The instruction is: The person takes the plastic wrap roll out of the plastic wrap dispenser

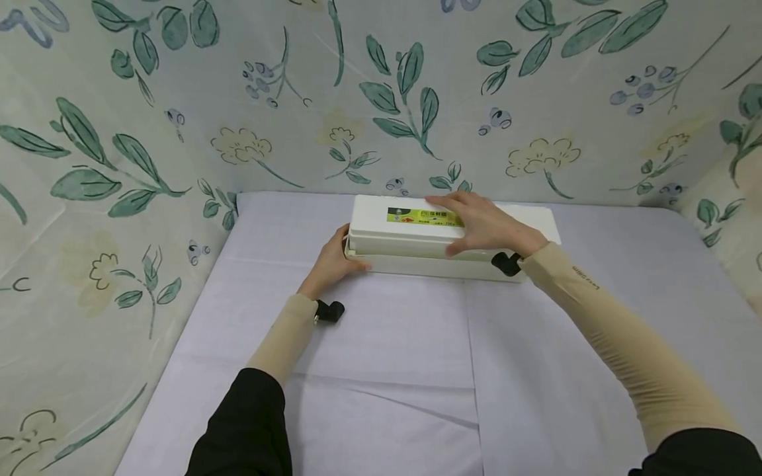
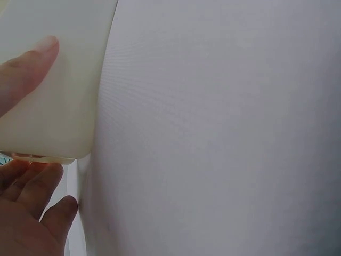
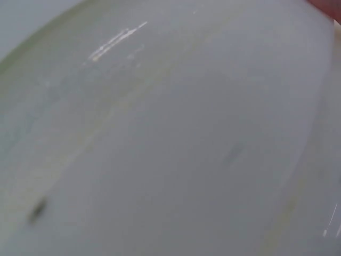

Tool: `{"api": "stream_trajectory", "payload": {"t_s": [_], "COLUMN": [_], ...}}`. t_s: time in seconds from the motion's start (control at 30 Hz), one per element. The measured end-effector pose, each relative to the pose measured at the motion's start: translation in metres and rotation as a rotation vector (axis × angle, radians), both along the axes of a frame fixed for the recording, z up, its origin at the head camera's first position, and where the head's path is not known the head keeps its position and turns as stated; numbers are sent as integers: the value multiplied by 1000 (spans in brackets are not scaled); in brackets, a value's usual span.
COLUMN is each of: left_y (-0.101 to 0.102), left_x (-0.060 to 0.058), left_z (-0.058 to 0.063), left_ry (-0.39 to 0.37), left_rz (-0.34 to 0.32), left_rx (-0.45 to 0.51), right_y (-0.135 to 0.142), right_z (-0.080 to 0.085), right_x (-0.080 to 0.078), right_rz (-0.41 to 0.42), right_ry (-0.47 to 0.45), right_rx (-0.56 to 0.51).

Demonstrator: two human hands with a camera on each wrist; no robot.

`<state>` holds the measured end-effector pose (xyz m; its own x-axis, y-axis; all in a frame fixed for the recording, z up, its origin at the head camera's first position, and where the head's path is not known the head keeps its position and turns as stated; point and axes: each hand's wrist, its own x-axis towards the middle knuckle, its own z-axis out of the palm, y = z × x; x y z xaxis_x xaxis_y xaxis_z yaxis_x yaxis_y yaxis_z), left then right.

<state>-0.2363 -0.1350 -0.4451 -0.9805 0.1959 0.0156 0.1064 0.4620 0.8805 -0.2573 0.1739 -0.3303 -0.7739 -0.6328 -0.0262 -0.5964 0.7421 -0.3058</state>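
A long white cling film box (image 1: 411, 246) with a yellow-green label (image 1: 417, 216) lies across the back of the table. My left hand (image 1: 332, 263) grips its left end, thumb on the front face. In the left wrist view the thumb (image 2: 26, 74) lies along the pale box wall (image 2: 58, 117), while fingers (image 2: 37, 186) bend at its end. From above, my right hand (image 1: 485, 225) holds the lid (image 1: 369, 215), its thumb down the front and fingers spread over the top, partly covering the label. Blurred white plastic (image 3: 186, 133) fills the right wrist view.
A white cloth (image 1: 387, 344) with fold creases covers the table. Behind and to the left hangs a leaf-patterned curtain (image 1: 297, 132), close behind the box. Small black cameras (image 1: 329, 311) are strapped at both wrists.
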Motion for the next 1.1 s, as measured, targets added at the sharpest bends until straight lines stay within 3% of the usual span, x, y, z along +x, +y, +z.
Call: {"api": "stream_trajectory", "payload": {"t_s": [1.1], "left_y": [0], "left_x": [1], "left_z": [1], "left_ry": [13], "left_rz": [-8], "left_rx": [-8], "right_y": [23], "right_z": [-3], "right_x": [5], "right_rz": [-45], "right_ry": [-19], "right_rx": [16]}}
